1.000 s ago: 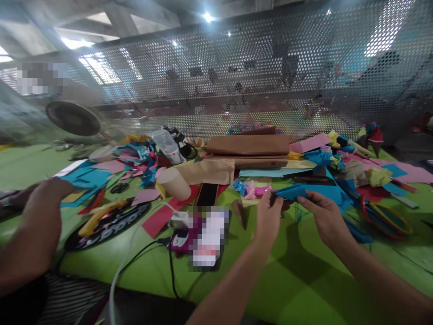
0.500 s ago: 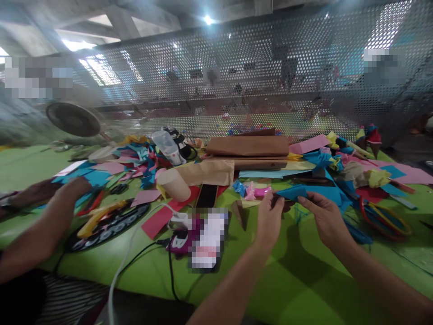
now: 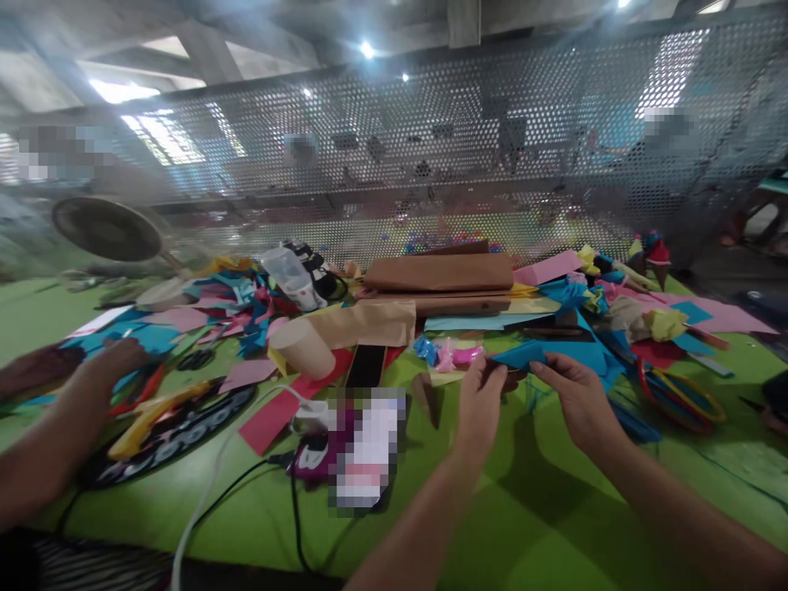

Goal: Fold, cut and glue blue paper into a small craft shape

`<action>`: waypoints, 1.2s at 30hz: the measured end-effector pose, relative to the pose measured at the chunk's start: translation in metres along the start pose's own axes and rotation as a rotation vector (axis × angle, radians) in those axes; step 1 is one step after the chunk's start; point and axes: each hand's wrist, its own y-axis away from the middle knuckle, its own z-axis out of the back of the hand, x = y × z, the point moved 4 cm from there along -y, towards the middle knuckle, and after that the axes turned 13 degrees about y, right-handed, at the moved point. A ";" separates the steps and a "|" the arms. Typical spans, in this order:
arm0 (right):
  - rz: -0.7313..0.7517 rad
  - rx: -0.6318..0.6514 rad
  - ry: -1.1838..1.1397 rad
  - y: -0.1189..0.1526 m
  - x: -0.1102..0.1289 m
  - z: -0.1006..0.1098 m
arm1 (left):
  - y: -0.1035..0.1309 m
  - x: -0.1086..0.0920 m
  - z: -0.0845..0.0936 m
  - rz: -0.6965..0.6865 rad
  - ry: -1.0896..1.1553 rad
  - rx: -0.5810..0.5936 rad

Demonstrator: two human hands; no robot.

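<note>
Between my two hands is a folded piece of blue paper [image 3: 518,355], held above the green table [image 3: 468,525]. My left hand [image 3: 481,402] pinches its left end, and my right hand [image 3: 575,398] pinches the right end. A small brown paper cone [image 3: 426,398] lies just left of my left hand. Behind it are shiny candies [image 3: 448,353] in blue and pink wrappers. More blue paper [image 3: 591,353] lies beyond my right hand. To its right sits a red and yellow ring-shaped object [image 3: 680,394], possibly scissors handles or hoops.
A phone [image 3: 369,447] lies at centre with cables beside it. Rolled brown paper [image 3: 437,272] and a tan tube [image 3: 301,348] stand behind. At left, a co-worker's hands [image 3: 120,357] are over blue paper near a yellow glue gun [image 3: 144,419]. A perforated metal screen [image 3: 394,148] rises behind.
The view has turned slightly to the right, so things sit further left. Both my hands keep hold of the blue paper, with little change in their grip.
</note>
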 end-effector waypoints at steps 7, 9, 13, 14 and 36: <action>-0.014 -0.004 -0.020 0.000 0.001 -0.001 | 0.000 0.001 0.002 -0.007 -0.022 -0.024; -0.014 0.009 -0.030 0.000 0.001 -0.002 | -0.001 0.002 0.003 -0.019 -0.048 -0.011; -0.002 0.021 -0.033 -0.001 -0.001 -0.002 | -0.003 0.005 0.006 -0.031 -0.064 -0.010; 0.000 0.027 -0.029 -0.001 -0.002 -0.002 | -0.004 0.005 0.007 -0.033 -0.063 -0.013; 0.025 -0.065 -0.014 -0.005 0.015 0.009 | -0.006 0.006 0.005 -0.043 -0.067 0.029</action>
